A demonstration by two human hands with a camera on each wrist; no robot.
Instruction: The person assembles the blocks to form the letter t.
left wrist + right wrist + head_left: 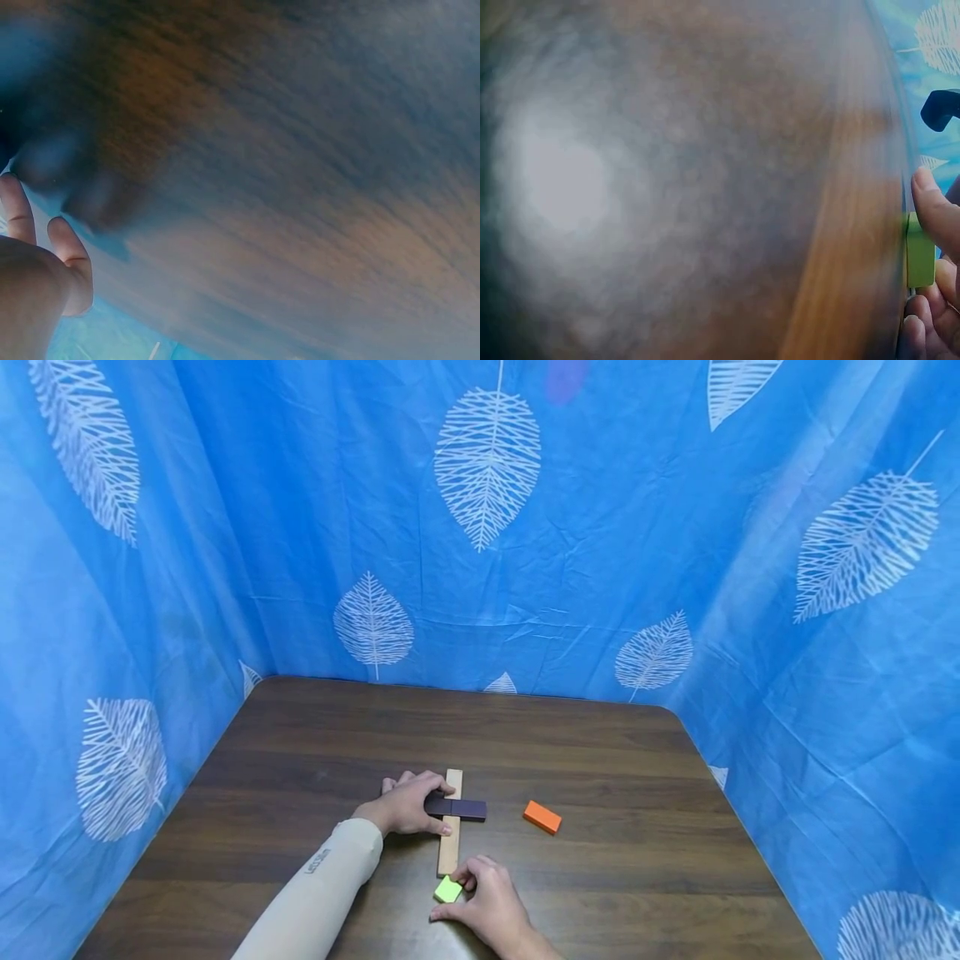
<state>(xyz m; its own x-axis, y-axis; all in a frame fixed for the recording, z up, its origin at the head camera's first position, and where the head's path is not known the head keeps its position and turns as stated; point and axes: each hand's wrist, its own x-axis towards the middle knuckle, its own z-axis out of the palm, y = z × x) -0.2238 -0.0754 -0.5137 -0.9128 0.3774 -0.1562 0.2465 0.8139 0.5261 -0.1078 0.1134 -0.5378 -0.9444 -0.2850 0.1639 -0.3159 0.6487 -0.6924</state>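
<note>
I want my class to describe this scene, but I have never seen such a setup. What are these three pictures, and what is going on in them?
A person works with two bare hands, no machine. The wide picture comes from a camera on the head; the two blurred ones from cameras on each wrist. On the dark wooden table lies a long wooden strip with a dark block across it. The left hand holds that block. The right hand pinches a green block by the strip's near end. An orange block lies apart, untouched.
</note>
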